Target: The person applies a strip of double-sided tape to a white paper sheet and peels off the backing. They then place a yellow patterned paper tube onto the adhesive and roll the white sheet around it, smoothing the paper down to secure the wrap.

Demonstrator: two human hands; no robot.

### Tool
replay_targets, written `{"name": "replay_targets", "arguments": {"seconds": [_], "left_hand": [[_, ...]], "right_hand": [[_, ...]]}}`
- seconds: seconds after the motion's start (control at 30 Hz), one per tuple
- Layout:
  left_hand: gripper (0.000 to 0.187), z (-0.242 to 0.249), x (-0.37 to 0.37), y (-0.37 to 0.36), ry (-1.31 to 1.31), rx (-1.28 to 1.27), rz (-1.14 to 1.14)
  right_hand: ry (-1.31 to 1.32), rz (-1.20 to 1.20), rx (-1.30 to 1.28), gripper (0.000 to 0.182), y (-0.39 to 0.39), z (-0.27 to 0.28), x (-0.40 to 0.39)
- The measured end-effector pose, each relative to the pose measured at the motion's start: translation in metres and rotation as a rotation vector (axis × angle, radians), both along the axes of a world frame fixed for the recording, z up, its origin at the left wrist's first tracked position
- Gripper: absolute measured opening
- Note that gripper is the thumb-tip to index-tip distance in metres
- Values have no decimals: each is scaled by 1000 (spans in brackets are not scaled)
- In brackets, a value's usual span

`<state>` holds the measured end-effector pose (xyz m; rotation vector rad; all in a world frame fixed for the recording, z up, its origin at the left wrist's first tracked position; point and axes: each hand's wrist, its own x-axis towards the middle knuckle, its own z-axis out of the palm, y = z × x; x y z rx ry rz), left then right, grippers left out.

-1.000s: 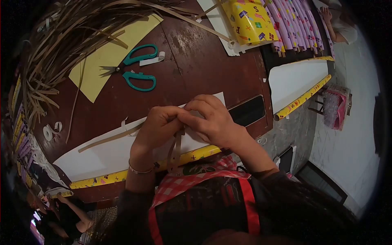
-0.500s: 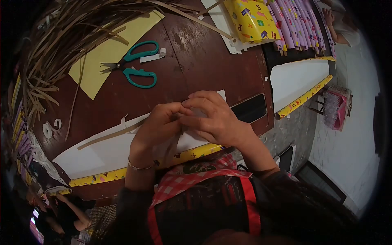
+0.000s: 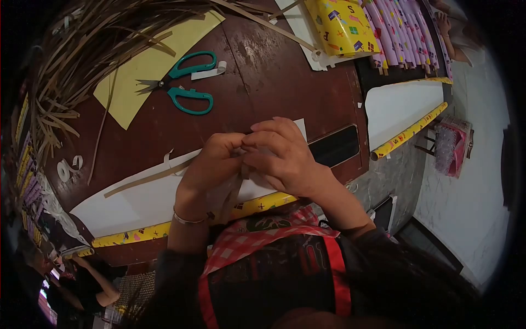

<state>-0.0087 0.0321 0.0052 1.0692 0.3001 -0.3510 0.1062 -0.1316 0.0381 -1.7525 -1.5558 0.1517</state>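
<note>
My left hand (image 3: pixel 211 164) and my right hand (image 3: pixel 285 156) meet fingertip to fingertip, both closed in a pinch around a flat brown strip (image 3: pixel 233 196). One tail of the strip hangs down between the hands; another stretches out to the left past my left wrist. What the fingertips do with it is mostly hidden behind the fingers. Under them lies a white sheet of wrapping paper (image 3: pixel 129 205), its near edge rolled to show a yellow patterned side (image 3: pixel 134 237). Scissors with teal handles (image 3: pixel 189 85) lie beyond my left hand, blades apart.
A heap of brown strips (image 3: pixel 60 82) and a yellow paper sheet (image 3: pixel 131 82) cover the far left. A black phone (image 3: pixel 334 145) lies right of my right hand. Yellow patterned roll (image 3: pixel 350 27) and purple rolled pieces (image 3: pixel 402 33) sit far right. Other people are at both edges.
The hands stay together over the paper, with only a slight shift of the fingers. The view has moved a little; the things on the table lie as before.
</note>
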Motion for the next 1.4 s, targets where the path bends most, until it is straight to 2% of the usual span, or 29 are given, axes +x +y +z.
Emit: {"name": "replay_targets", "arguments": {"seconds": [0.1,0.17,0.3,0.5,0.57,0.7,0.8,0.9,1.17,1.4], "left_hand": [[17,11,3,-3,11,-43,85],[14,24,3,-5,99,-119,119],[16,28,-1,-12,98,-232,192],[18,17,0,-10,33,-173,130],[18,3,-1,-8,-125,-55,57],[15,3,-1,-7,-72,-23,69],[12,10,2,-8,-42,-15,70],[11,5,1,-10,-26,-66,109],[11,7,4,-11,63,96,235],[12,2,2,-10,39,36,208]], "right_hand": [[29,-124,71,21,-1,-5,3],[56,-163,67,20,-4,-4,5],[143,-213,2,19,-14,-1,4],[207,-250,93,13,-12,-8,0],[186,-254,71,12,-14,-11,-4],[89,-291,-18,10,-15,-6,-3],[155,-281,-50,12,-18,-3,3],[106,-274,-89,12,-18,-5,1],[97,-353,-98,12,-32,-5,13],[115,-308,-97,18,-31,-6,15]]}}
